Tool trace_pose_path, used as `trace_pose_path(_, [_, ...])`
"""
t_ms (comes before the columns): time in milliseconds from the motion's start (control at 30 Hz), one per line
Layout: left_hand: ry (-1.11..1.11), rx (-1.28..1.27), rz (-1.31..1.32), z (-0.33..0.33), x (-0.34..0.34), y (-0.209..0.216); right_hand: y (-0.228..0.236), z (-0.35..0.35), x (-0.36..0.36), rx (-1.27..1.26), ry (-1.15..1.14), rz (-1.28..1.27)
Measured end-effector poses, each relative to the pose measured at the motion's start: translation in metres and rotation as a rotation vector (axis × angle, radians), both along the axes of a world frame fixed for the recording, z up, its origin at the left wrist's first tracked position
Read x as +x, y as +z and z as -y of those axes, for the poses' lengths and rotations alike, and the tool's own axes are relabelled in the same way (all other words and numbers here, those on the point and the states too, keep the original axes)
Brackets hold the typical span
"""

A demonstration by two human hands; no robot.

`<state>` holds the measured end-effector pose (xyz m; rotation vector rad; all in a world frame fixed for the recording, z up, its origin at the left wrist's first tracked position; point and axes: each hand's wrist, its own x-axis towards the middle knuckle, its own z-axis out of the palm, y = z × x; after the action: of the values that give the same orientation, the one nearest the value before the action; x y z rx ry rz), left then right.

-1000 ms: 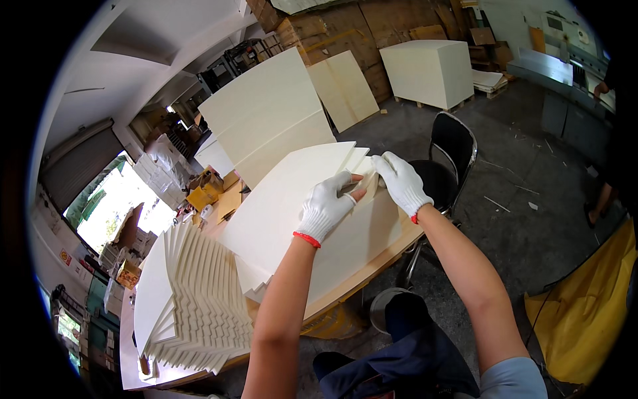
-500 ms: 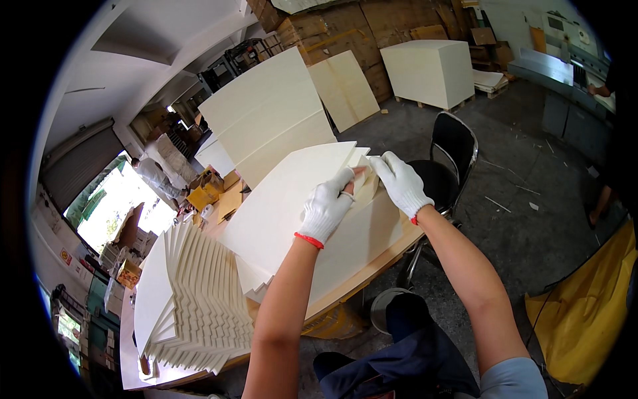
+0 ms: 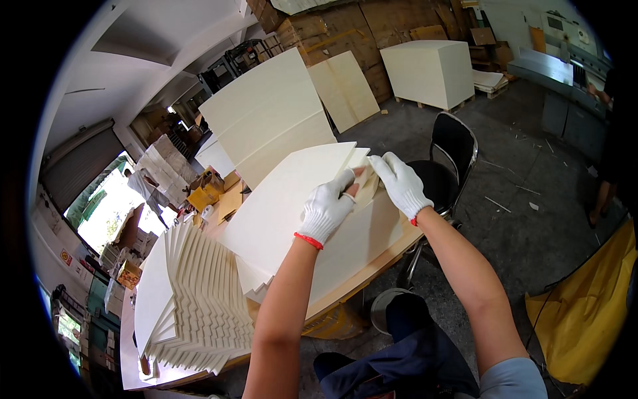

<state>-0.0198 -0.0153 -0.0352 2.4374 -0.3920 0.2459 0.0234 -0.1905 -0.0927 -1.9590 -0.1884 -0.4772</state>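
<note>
A stack of large cream-white sheets (image 3: 279,196), which look like paper or card, lies before me on the table. My left hand (image 3: 327,209), in a white glove with a red cuff, is closed at the stack's right edge. Its bare thumb and finger are at the sheet corners and slightly blurred. Across from it, my right hand (image 3: 400,185), gloved alike, has its fingers bent over the lifted corners, gripping them from the right. Its fingertips are partly hidden behind the sheets. To the left stands a tall fanned stack of folded or staggered white sheets (image 3: 206,299).
Bare wooden table edge (image 3: 372,266) runs along my side. A black chair (image 3: 442,163) stands right of the table. Behind are a big leaning board (image 3: 266,110) and a white block of sheets on a pallet (image 3: 428,73). A yellow cloth (image 3: 585,306) lies at right; another person (image 3: 143,186) stands far left.
My left thumb and finger have shifted slightly at the sheet corners; my right hand stays almost in place. The person at far left has straightened up and moved a little left.
</note>
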Motion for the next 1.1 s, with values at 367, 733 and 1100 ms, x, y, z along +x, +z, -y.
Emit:
trace_pose_path(367, [-0.006, 0.109, -0.030, -0.0004, 0.0024, 0.0000, -0.0014, -0.0002, 0.0004, 0.014, -0.005, 0.020])
trace_pose_path(733, [-0.007, 0.072, 0.015, 0.0002, -0.0015, 0.0014, -0.0012, -0.0009, -0.0005, -0.004, -0.024, 0.010])
trace_pose_path(1100, [-0.084, 0.116, 0.109, -0.0023, 0.0051, -0.0071, -0.0002, -0.0004, -0.0026, 0.024, -0.031, 0.019])
